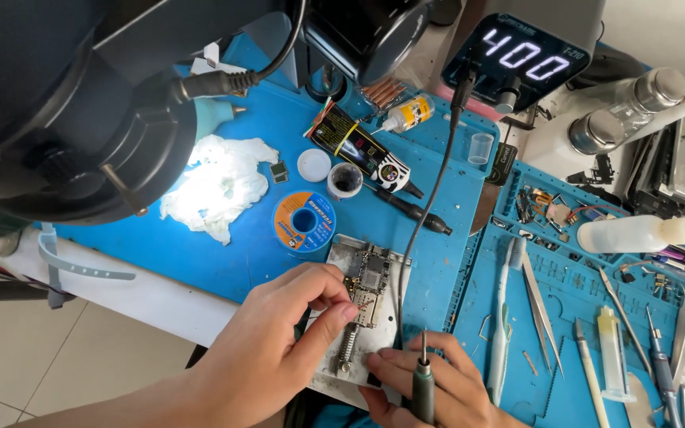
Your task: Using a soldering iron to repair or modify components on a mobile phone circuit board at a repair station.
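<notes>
A small circuit board (368, 279) sits clamped in a metal holder (346, 252) on a blue work mat (247, 261). My left hand (279, 341) reaches in from the lower left, its fingertips pressed against the board's left edge. At the bottom centre, my right hand (430, 388) grips a soldering iron (422, 379) upright like a pen, its tip just below the holder. The iron's dark cable (430, 198) runs up to a station with a lit number display (526, 57).
A solder spool (304, 222), white tissue (220, 186), a small jar (345, 180), a glue tube (366, 150) and a small bottle (406, 115) lie behind the board. A microscope head (81, 103) looms at upper left. Tweezers (539, 305), a toothbrush (503, 317) and syringes (612, 349) fill the right.
</notes>
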